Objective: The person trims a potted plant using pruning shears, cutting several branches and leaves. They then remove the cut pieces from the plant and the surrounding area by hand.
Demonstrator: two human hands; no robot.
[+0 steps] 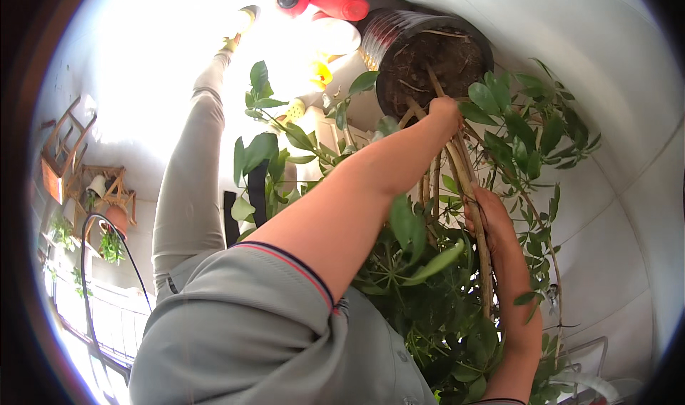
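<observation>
A potted umbrella plant with several woody stems and glossy green leaves (519, 132) leans across the view. Its dark round pot (488, 52) lies at the top, with the brown soil (412, 65) exposed and dry roots on it. My left hand (445, 115) is closed around the stems just above the soil. Farther along, my right hand (489, 215) wraps around the thick light-brown stem (481, 244); leaves and stems hide part of its fingers. Dense foliage (433, 292) fills the space in front of my shirt.
White tiled surfaces (604, 239) run along the right. Red containers (341, 6) and a yellow perforated item (294, 110) lie near the pot. At left are a wooden chair (56, 159) and a terracotta pot (116, 219). My foot (249, 17) is in glaring light.
</observation>
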